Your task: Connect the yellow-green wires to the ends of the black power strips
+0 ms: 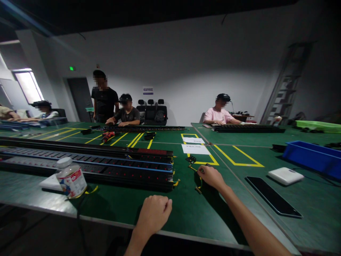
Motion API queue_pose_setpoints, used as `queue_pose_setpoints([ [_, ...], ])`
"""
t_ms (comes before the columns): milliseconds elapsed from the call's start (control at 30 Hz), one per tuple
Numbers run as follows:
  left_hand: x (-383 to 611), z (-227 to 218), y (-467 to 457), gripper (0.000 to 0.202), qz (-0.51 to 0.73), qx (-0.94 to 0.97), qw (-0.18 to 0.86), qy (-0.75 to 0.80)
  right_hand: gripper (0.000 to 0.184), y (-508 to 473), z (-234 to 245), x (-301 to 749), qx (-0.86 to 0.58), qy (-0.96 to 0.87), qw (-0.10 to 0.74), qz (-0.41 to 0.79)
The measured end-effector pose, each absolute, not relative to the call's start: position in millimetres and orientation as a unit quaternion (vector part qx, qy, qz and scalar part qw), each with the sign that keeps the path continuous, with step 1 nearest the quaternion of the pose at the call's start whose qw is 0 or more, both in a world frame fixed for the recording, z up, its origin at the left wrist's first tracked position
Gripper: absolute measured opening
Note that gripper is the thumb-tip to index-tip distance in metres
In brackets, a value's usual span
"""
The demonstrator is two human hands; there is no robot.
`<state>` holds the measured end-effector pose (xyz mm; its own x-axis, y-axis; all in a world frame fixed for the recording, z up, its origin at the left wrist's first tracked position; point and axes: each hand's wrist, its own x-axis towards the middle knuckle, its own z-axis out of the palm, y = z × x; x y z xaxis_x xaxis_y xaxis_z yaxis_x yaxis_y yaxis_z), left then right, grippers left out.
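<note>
My right hand point(211, 176) is over the green table with its fingers pinched on a short yellow-green wire point(200, 182). Metal-looking ends of the wire stick out on the table side of the fingers. Near the table's front edge rests my left hand point(155, 212), curled into a loose fist, with nothing visible in it. Long black rail-like housings point(149, 179) with blue strips and small red dots lie to the left, and a yellow wire end point(176, 182) pokes out of their near right end. A small black part point(190, 159) lies just beyond my right hand.
A clear jar point(71, 179) stands on the left. To the right are a black phone point(273, 196), a white box-shaped device point(286, 176) and a blue bin point(314, 158). Paper sheets point(195, 149) and a red drill point(108, 137) lie farther back. Several people work beyond.
</note>
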<state>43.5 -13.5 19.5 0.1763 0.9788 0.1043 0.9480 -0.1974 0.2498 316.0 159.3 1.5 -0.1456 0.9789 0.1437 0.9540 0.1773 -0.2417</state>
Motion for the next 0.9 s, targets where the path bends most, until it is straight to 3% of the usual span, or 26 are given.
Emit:
queue_pose_setpoints([
  [900, 43.9, 18.4, -12.6, 0.044, 0.111, 0.762, 0.066, 0.635, 0.024, 159.9, -0.1, 316.7, -0.636, -0.758, 0.139, 0.035],
])
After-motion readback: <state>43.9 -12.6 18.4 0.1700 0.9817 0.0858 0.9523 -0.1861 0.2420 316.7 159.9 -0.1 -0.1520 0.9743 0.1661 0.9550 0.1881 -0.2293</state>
